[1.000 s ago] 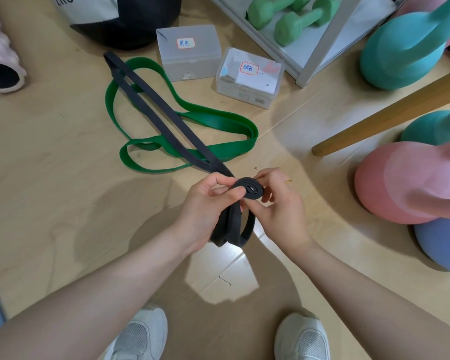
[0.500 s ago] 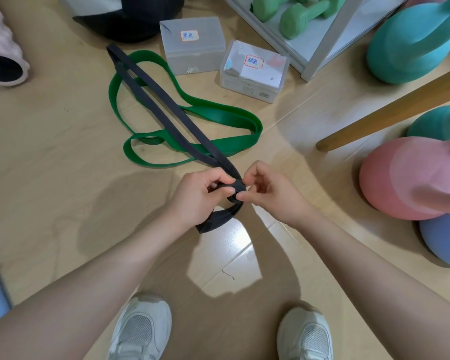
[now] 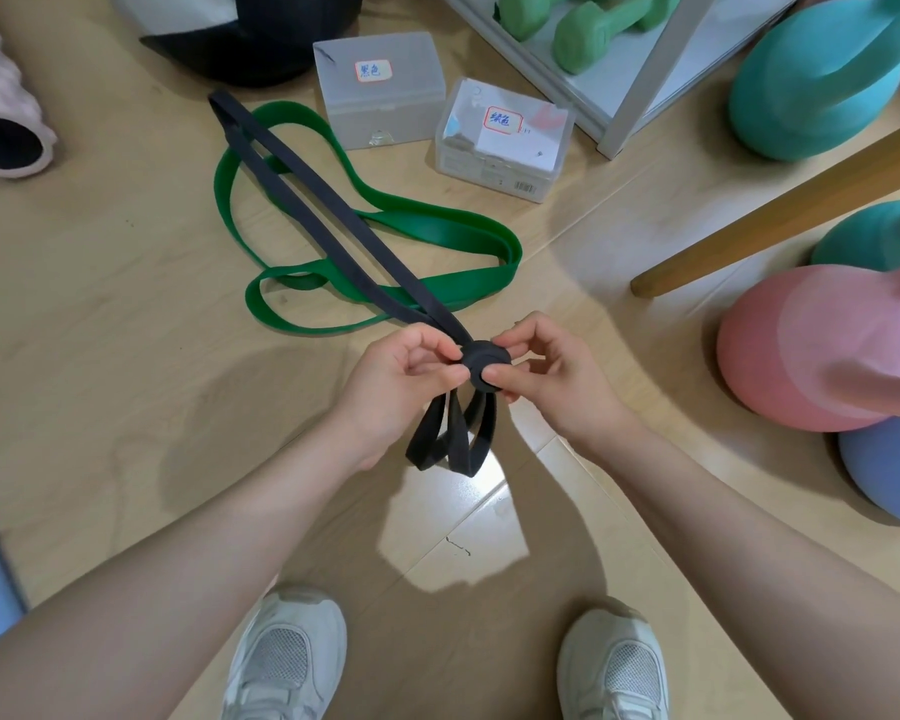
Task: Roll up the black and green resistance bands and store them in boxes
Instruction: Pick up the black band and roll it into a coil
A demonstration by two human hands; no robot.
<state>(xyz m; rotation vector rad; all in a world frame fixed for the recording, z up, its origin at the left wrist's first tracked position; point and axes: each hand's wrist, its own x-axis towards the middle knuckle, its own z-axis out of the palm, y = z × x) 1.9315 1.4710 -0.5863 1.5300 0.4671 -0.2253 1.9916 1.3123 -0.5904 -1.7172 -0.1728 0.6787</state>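
Note:
The black band (image 3: pixel 328 210) runs across the floor from the far left to a small tight coil held between both hands. My left hand (image 3: pixel 401 387) pinches the coil from the left and my right hand (image 3: pixel 546 376) pinches it from the right with thumb and fingertips. Loose black loops hang below the coil. The green band (image 3: pixel 437 236) lies slack on the floor under the black one. Two lidded translucent boxes stand beyond: one with a black-word label (image 3: pixel 380 90), one with a green-word label (image 3: pixel 505 137).
A pink kettlebell (image 3: pixel 811 345), teal kettlebells (image 3: pixel 822 75) and a blue one (image 3: pixel 889 475) crowd the right side. A wooden pole (image 3: pixel 780 210) slants across there. A rack with green dumbbells (image 3: pixel 593 28) stands behind the boxes. A foam roller (image 3: pixel 1 106) lies far left. My shoes show below.
The coil has turned from flat-on to edge-on between my fingers and moved slightly away from me. The hanging black loops have lengthened below the coil.

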